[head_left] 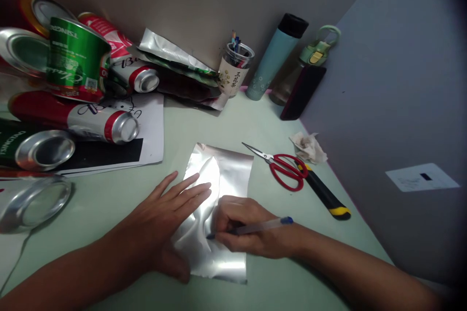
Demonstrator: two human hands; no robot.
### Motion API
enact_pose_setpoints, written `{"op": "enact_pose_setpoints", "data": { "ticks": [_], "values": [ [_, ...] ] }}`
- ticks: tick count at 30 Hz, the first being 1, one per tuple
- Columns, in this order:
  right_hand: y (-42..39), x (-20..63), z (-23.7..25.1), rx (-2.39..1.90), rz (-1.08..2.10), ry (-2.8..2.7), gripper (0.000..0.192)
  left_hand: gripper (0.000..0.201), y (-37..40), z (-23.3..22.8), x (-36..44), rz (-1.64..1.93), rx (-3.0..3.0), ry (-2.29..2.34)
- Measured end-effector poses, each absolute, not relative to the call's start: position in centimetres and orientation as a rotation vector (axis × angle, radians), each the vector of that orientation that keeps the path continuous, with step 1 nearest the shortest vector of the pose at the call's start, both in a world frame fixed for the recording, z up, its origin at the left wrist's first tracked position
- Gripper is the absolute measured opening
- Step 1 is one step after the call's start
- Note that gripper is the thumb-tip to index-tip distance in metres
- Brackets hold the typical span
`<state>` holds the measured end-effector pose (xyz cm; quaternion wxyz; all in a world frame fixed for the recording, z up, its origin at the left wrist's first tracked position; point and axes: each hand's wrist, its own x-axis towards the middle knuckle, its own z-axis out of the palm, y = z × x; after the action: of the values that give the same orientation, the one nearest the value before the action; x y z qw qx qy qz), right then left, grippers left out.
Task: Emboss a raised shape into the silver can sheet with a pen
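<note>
A shiny aluminium sheet (228,175) lies flat on the pale green table (109,199) in front of me. My left hand (171,214) presses flat on the sheet's left part, fingers spread. In my right hand (244,231) I grip a pen (262,226) with a blue cap, its tip touching the sheet near the middle.
Red-handled scissors (286,167) and a black-and-yellow utility knife (326,197) lie to the right, beside a crumpled tissue (309,148). Several drink cans (73,58) pile at the left over papers (146,126). A pen cup (235,70), two bottles (275,56) and a wall stand behind.
</note>
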<state>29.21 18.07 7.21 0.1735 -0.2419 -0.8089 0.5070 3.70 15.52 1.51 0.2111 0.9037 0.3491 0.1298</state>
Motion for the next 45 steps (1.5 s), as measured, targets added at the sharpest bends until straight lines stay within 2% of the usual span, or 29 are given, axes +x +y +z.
{"op": "enact_pose_setpoints", "data": {
  "ticks": [23, 25, 28, 31, 34, 38, 41, 43, 45],
  "values": [
    [18.6, 29.6, 7.1, -0.509, 1.541, -2.359, 0.024, 0.135, 15.4, 2.1, 3.9, 0.359, 2.522, 0.996],
    [18.8, 29.8, 7.0, -0.55, 1.639, -2.289, 0.022, 0.136, 15.3, 2.1, 3.9, 0.363, 2.521, 0.994],
    [19.2, 30.2, 6.3, -0.686, 1.993, -1.915, 0.016, 0.138, 15.2, 2.2, 3.9, 0.371, 2.53, 0.997],
    [19.7, 30.5, 5.6, -0.684, 2.118, -1.469, 0.024, 0.141, 15.1, 2.2, 3.8, 0.376, 2.56, 1.011],
    [19.9, 30.8, 5.7, -0.728, 1.991, -1.369, 0.028, 0.138, 15.2, 2.0, 3.5, 0.375, 2.594, 1.005],
    [18.8, 31.7, 7.7, -0.912, 1.686, -1.514, 0.032, 0.132, 15.3, 1.7, 3.3, 0.361, 2.64, 0.972],
    [16.3, 32.4, 9.1, -1.106, 1.216, -1.786, 0.023, 0.126, 14.8, 1.7, 3.5, 0.402, 2.687, 1.03],
    [14.1, 32.6, 9.2, -1.053, 0.792, -2.089, 0.016, 0.119, 14.4, 1.6, 3.7, 0.424, 2.716, 1.056],
    [12.0, 32.5, 8.5, -0.968, 0.524, -2.335, 0.017, 0.116, 14.0, 1.6, 3.9, 0.45, 2.734, 1.059]
  ]
}}
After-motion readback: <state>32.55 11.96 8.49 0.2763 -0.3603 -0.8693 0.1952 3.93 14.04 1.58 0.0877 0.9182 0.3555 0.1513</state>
